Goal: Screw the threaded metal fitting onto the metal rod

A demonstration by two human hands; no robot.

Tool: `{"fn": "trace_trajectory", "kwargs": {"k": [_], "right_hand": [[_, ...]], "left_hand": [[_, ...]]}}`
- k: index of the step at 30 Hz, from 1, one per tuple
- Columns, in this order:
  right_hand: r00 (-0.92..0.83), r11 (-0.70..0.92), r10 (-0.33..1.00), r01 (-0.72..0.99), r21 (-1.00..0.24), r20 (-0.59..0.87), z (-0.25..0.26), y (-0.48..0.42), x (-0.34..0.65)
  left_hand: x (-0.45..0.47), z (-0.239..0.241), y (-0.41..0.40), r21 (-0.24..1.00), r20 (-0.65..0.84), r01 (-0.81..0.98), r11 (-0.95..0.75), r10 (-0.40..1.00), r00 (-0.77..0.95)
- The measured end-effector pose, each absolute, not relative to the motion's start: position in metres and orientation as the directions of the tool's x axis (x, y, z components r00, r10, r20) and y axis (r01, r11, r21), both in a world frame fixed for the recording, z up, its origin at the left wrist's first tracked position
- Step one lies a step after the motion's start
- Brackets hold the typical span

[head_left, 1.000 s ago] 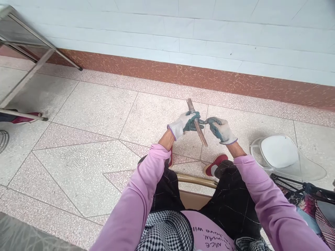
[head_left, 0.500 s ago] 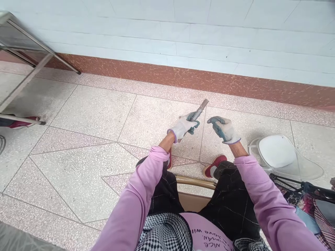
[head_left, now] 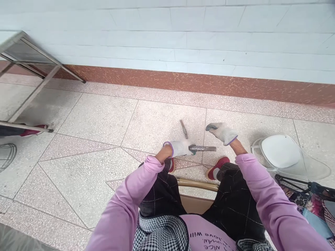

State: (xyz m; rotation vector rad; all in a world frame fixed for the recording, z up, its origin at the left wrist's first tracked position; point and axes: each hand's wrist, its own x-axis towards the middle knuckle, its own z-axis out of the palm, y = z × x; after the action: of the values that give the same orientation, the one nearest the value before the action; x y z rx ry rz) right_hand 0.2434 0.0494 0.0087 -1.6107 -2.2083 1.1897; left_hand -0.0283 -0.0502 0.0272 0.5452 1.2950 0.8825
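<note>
Left hand [head_left: 180, 147], gloved, grip wrapped tight around one end of a grey metal rod [head_left: 202, 149]; rod lies roughly level, free end pointing toward the right hand, held above the floor [head_left: 99, 115] in front of the knees. Right hand [head_left: 222, 131], gloved, grip loosely curled and holding nothing, near the rod's free end but apart from it. A second, thinner rod [head_left: 183, 129] lies on the floor just beyond the hands. Clear face shield [head_left: 288, 158] rests on the floor to the right.
</note>
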Motion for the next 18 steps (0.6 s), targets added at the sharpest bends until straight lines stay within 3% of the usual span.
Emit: {"fn": "trace_trajectory", "kwargs": {"k": [5,11,14,18], "right_hand": [[-0.533,0.032,0.782,0.552,-0.833,-0.323,0.013,0.025,0.206],[-0.527,-0.157,0.752,0.442,-0.883,-0.397,0.015,-0.005,0.173],[-0.488,-0.242,0.767,0.382,-0.892,-0.417,0.019,-0.017,0.169],[-0.492,-0.228,0.776,0.365,-0.903,-0.395,0.023,-0.046,0.173]], "left_hand": [[-0.064,0.050,-0.073,0.810,-0.574,-0.095,0.578,0.816,0.070],[-0.083,0.051,-0.093,0.865,-0.445,-0.302,0.401,0.891,-0.090],[-0.082,0.049,-0.106,0.871,-0.430,-0.306,0.385,0.898,-0.094],[-0.080,0.047,-0.129,0.868,-0.464,-0.283,0.407,0.868,-0.176]]}}
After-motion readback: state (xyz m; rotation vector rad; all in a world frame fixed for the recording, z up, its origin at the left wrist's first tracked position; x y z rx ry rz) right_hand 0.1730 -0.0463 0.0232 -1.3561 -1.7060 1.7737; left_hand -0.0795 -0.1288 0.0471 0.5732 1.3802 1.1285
